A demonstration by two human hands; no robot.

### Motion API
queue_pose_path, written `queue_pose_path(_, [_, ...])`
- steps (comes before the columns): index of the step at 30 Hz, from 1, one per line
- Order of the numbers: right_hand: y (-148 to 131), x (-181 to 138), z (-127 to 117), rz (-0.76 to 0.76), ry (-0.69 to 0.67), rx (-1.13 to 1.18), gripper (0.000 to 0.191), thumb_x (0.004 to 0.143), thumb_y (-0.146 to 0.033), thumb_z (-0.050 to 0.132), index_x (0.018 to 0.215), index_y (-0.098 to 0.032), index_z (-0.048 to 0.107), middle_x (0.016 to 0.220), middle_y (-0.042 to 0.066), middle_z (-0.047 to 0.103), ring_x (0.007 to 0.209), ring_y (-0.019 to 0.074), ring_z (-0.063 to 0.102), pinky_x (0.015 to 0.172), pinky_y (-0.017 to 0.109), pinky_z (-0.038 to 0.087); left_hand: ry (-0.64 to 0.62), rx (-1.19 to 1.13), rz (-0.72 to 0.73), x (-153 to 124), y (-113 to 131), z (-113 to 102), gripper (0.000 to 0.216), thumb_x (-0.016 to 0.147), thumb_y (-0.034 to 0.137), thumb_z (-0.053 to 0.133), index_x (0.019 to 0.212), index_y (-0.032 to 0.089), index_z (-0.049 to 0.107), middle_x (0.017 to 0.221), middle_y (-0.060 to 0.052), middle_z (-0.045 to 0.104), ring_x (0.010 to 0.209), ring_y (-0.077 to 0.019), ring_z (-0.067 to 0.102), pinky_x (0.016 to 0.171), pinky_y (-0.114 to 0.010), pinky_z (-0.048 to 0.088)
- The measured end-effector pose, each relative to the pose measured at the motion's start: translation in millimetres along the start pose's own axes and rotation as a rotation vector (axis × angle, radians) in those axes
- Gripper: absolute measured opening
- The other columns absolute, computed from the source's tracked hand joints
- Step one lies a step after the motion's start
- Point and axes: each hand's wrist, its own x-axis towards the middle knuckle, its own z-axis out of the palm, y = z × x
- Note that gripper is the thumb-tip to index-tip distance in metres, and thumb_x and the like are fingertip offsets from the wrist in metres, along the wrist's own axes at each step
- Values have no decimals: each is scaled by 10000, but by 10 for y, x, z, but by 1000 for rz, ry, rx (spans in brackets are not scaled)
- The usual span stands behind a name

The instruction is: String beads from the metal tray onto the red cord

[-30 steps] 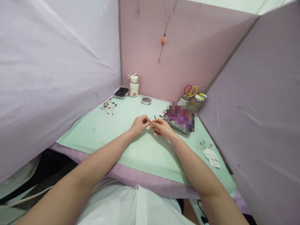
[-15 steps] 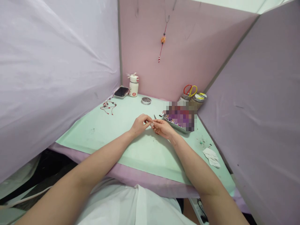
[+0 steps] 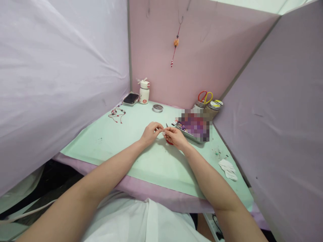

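Over the middle of the mat, my left hand (image 3: 151, 132) is closed in a pinch, its fingertips meeting those of my right hand. Between the fingertips is a small whitish, clear-looking piece (image 3: 164, 133), perhaps a bead; its details are too small to make out. My right hand (image 3: 176, 137) pinches this piece with thumb and fingers. What exactly the left fingertips hold is too small to tell. Beneath the right hand shows a red loop (image 3: 170, 142), and a grey pointed tip (image 3: 167, 125) sticks out beyond it; they look like parts of scissors, mostly hidden.
A metal tray (image 3: 193, 137) of beads, partly pixelated, stands right of my hands. Behind are jars with scissors (image 3: 205, 96), a spool (image 3: 157, 108), a white bottle (image 3: 144, 92) and a phone (image 3: 131, 98). Beaded red cords (image 3: 117, 113) lie left, a crumpled white cloth (image 3: 227, 169) right.
My right hand's fingers have shifted slightly, and the red loop beneath them shows more. Both hands stay together at nearly the same place.
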Motion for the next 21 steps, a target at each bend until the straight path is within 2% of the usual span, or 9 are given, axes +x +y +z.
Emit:
queue_pose_path(3, [23,21,0,-160,71,-254,168,722,-346,595,738,-179,579,607,-29,556,551,95,462,560,240,349,0,16,6,8,-14,4,75,806,164,545,758,193,594,806,-23,638,813,-163,538,779,-318,422])
queue_pose_path(6, [47,47,-27,-309,231,-498,100,724,-280,518,686,-188,527,627,-26,548,590,111,466,602,251,360,-34,3,20,9,1,19,94,788,139,531,725,193,574,825,-23,632,846,-166,539,837,-332,410])
queue_pose_path(9, [74,68,-56,-323,349,-620,73,716,-254,480,666,-201,473,608,-32,515,571,116,445,594,253,351,-126,-47,-5,2,26,50,106,760,124,528,690,194,567,815,-21,625,838,-165,533,831,-325,414])
queue_pose_path(15, [112,79,-58,-341,356,-707,69,731,-262,453,685,-211,444,623,-24,516,577,127,445,604,260,350,-178,-200,-125,-10,20,81,84,725,124,542,677,183,578,818,-25,622,848,-162,543,791,-301,440])
queue_pose_path(18, [109,77,-69,-338,368,-699,77,738,-271,455,691,-211,446,629,-24,519,580,126,449,604,259,352,-163,-395,-250,-19,12,100,51,729,158,586,680,167,575,918,-41,638,878,-153,575,823,-314,464])
queue_pose_path(21, [105,82,-99,-327,382,-644,86,745,-280,465,702,-206,465,630,-29,520,582,123,456,593,250,355,-118,-722,-487,-27,16,130,137,736,215,652,691,147,542,1074,-77,631,873,-143,630,845,-345,493])
